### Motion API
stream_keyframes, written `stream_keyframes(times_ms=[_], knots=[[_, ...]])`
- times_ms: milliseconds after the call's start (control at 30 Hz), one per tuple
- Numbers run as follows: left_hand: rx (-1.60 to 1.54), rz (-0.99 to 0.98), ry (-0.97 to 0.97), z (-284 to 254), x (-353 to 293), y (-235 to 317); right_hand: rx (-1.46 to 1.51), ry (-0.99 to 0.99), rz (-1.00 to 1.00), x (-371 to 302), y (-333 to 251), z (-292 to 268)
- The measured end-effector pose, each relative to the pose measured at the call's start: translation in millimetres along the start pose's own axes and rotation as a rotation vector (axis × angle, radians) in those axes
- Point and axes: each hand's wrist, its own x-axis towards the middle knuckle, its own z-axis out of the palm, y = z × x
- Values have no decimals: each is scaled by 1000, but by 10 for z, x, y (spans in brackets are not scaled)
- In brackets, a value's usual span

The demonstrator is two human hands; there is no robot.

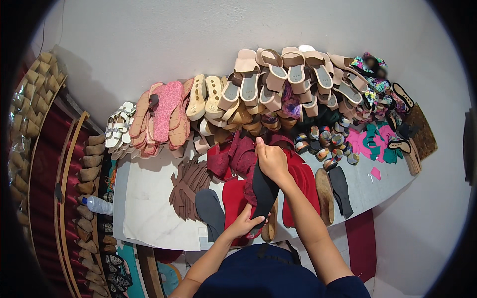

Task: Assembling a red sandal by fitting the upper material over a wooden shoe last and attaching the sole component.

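A black insole-shaped piece (265, 191) is held at a slant over the near side of the table. My right hand (272, 161) is closed round its far end, thumb pointing up. Lower down, my left hand (241, 224) grips the near end, with the thumb laid across the black face. Dark red patterned material (250, 192) shows along its left edge; how the two are joined is hidden. Red sole-shaped pieces (301, 185) lie on both sides of it. A wooden shoe last (324, 196) and a grey insole (340, 191) rest to the right, another grey insole (208, 212) to the left.
Finished beige sandals (294, 72) are piled along the wall. Pink sole pieces (168, 111), brown strips (189, 186), dark red uppers (243, 156), patterned rolls (325, 136) and pink and green scraps (370, 141) cover the table (164, 228). Racked lasts (89, 174) and a plastic bottle (98, 204) stand left.
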Motion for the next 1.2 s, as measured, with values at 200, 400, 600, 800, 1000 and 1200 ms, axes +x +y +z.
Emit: stream_keyframes(times_ms=[200, 400, 600, 800, 1000, 1200], knots=[[80, -2, 11, 9, -31, -15, 369, -232, 113, 69, 145, -103], [388, 155, 78, -58, 13, -187, 370, 68, 83, -6, 87, -44], [478, 234, 89, -35, 25, -157, 396, 134, -27, -47, 51, -105], [439, 97, 62, 5, -77, -37, 109, 327, -237, -23, 66, -177], [517, 93, 46, -83, -54, -72, 268, 182, -212, -6, 142, -141], [359, 110, -12, -100, 7, -139, 304, 204, -122, 46, 214, -90]])
